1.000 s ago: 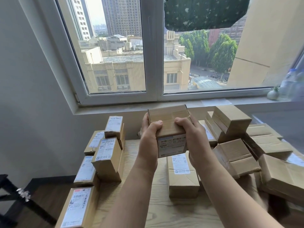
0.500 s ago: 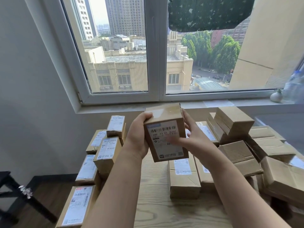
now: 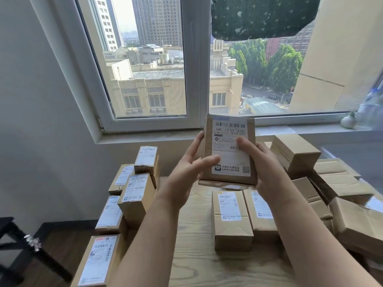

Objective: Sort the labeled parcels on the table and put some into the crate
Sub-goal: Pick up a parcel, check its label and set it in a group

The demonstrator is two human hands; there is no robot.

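Observation:
I hold one brown cardboard parcel [image 3: 230, 137] upright above the wooden table [image 3: 192, 266], its white barcode label facing me. My left hand [image 3: 186, 179] pinches its left edge, thumb on the lower label and fingers behind. My right hand [image 3: 267, 175] grips the right side, thumb across the label. Labeled parcels are stacked at the table's left [image 3: 136, 191], and two more lie in the middle [image 3: 230, 214]. No crate is in view.
A loose pile of brown parcels [image 3: 296, 152] with labels mostly hidden fills the table's right side. A black stand [image 3: 12, 241] sits on the floor at lower left. The window sill behind holds a small white vase [image 3: 348, 121].
The parcel has been tipped up and raised so that its label faces me squarely. Both hands shifted from its top to its sides.

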